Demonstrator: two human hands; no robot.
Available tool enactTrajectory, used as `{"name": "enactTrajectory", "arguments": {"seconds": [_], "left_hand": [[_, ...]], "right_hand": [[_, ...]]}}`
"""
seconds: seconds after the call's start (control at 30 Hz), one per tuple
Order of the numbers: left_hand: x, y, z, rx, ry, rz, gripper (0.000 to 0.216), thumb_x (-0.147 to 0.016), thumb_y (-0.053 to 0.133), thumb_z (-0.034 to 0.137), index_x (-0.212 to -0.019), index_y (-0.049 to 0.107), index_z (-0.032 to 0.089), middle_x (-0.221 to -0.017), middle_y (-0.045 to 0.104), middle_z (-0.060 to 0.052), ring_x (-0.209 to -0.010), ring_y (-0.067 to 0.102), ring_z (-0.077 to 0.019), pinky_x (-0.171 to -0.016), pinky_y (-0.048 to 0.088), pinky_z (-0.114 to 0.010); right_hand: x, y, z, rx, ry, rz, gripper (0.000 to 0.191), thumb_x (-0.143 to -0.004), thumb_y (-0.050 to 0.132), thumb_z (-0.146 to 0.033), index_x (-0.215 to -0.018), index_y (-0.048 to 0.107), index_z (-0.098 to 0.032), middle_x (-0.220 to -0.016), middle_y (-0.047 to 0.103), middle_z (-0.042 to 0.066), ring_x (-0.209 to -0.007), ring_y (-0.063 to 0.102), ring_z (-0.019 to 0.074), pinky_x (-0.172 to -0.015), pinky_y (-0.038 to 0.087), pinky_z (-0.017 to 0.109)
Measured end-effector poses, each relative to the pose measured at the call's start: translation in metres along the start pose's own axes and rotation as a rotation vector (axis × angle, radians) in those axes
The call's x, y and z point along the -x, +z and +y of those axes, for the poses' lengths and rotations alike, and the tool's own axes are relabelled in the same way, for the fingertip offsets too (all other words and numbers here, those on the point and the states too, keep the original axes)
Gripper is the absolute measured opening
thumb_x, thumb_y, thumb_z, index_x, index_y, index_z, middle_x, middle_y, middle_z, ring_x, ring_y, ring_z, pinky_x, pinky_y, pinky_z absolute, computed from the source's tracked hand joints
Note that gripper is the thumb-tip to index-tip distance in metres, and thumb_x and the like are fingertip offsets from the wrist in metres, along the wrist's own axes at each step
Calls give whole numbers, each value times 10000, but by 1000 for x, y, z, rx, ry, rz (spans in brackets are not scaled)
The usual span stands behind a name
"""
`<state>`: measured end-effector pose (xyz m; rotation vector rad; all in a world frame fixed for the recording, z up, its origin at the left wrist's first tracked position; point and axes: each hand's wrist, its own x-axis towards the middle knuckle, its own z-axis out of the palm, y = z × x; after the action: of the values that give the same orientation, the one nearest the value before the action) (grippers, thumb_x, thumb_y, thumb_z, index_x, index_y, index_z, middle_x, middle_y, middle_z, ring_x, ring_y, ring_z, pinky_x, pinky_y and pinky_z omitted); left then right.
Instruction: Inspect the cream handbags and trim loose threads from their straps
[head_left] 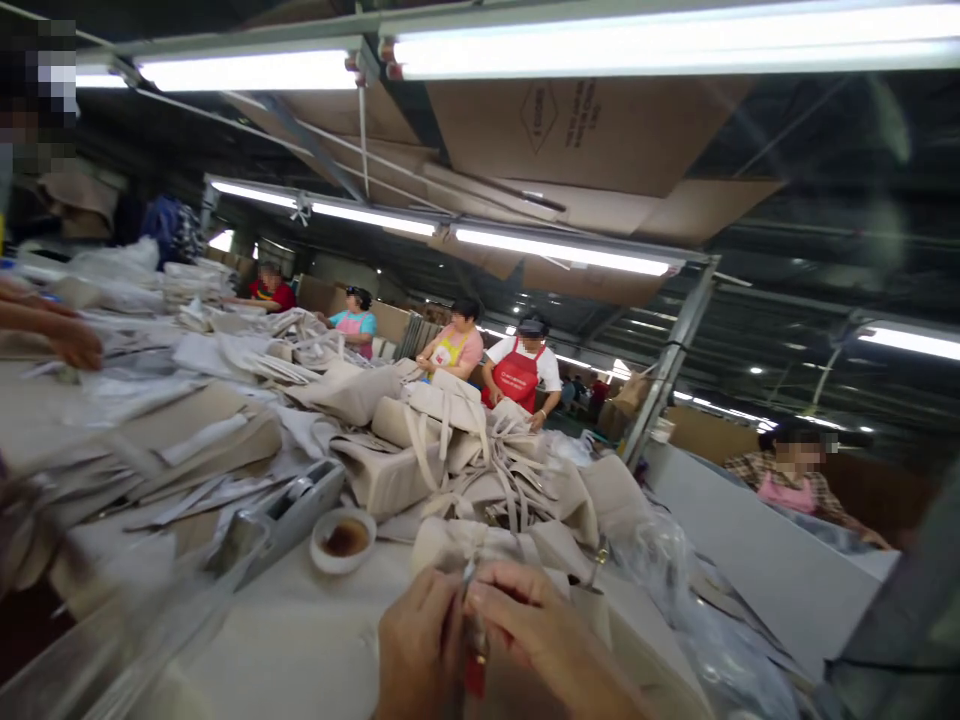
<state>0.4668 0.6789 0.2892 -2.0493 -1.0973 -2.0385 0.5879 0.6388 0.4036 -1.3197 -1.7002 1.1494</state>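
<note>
My left hand (420,635) and my right hand (529,615) are close together at the lower middle, fingers closed and pinching. Between them is a narrow strip (478,632) with a small shiny metal fitting and a red end (475,672); the fingers hide much of it. Just beyond my fingertips lies a beige bag piece (442,543), which looks like leather. To the right, a small gold-coloured metal fitting (601,556) sits on another beige piece. Left of my hands stands a white bowl (328,567) with brown liquid in it.
Beige bags and straps (394,475) are heaped ahead. A grey metal device (300,515) stands left of the bowl. Clear plastic (667,570) lies to the right, near a slanted metal post (671,360). Several people work around the table; one's hand (75,340) reaches in from the left.
</note>
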Motion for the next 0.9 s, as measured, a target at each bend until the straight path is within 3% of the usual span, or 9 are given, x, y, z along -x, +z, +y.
{"name": "enactTrajectory", "arguments": {"seconds": [0.17, 0.3, 0.43, 0.6, 0.73, 0.83, 0.9], "left_hand": [[2, -1, -3, 54, -2, -11, 223, -950, 485, 163, -879, 688, 225, -699, 676, -30, -634, 650, -158, -597, 471, -209], [8, -2, -6, 197, -229, -140, 201, -923, 561, 199, -840, 734, 260, -740, 722, -62, -687, 670, -187, -658, 462, -237], [11, -5, -5, 358, -409, -157, 195, -884, 635, 301, -721, 738, 270, -701, 718, -77, -662, 661, -212, -679, 465, -270], [-7, -13, 6, 466, -519, -161, 155, -839, 669, 311, -921, 787, 256, -913, 769, -108, -873, 697, -261, -822, 491, -301], [-17, -11, 12, 790, -868, -161, 158, -767, 698, 319, -691, 700, 180, -652, 669, -40, -615, 598, -161, -590, 446, -237], [-12, -3, 9, 1095, -1124, -161, 274, -672, 778, 369, -741, 596, 176, -583, 612, 22, -454, 471, -88, -441, 340, -191], [-7, 4, 7, 1228, -1211, -128, 443, -592, 839, 411, -811, 510, 210, -583, 632, 35, -408, 456, -85, -389, 298, -180]], "right_hand": [[-27, -3, 14, 270, 5, 92, 254, -811, 531, -320, -583, 511, -211, -523, 382, -55, -531, 322, 122, -515, 211, 295], [-29, -5, 24, 331, 17, 117, 243, -780, 535, -271, -544, 504, -220, -514, 403, -44, -540, 367, 137, -536, 245, 308], [-32, -5, 27, 331, 31, 140, 299, -803, 536, -305, -516, 498, -230, -506, 434, -35, -523, 380, 142, -539, 249, 319], [-31, -7, 28, 301, 19, 128, 288, -794, 555, -313, -522, 510, -229, -505, 437, -41, -519, 375, 134, -543, 255, 310], [-25, -5, 26, 205, 58, 116, 244, -787, 585, -345, -582, 604, -214, -499, 427, -51, -487, 319, 112, -505, 224, 295], [-27, 2, 31, 14, 47, 105, 269, -759, 635, -428, -613, 644, -203, -492, 446, -52, -454, 327, 95, -464, 238, 266], [-32, 9, 41, -173, 57, 114, 260, -702, 696, -465, -690, 649, -210, -504, 504, -52, -430, 422, 108, -440, 300, 250]]}}
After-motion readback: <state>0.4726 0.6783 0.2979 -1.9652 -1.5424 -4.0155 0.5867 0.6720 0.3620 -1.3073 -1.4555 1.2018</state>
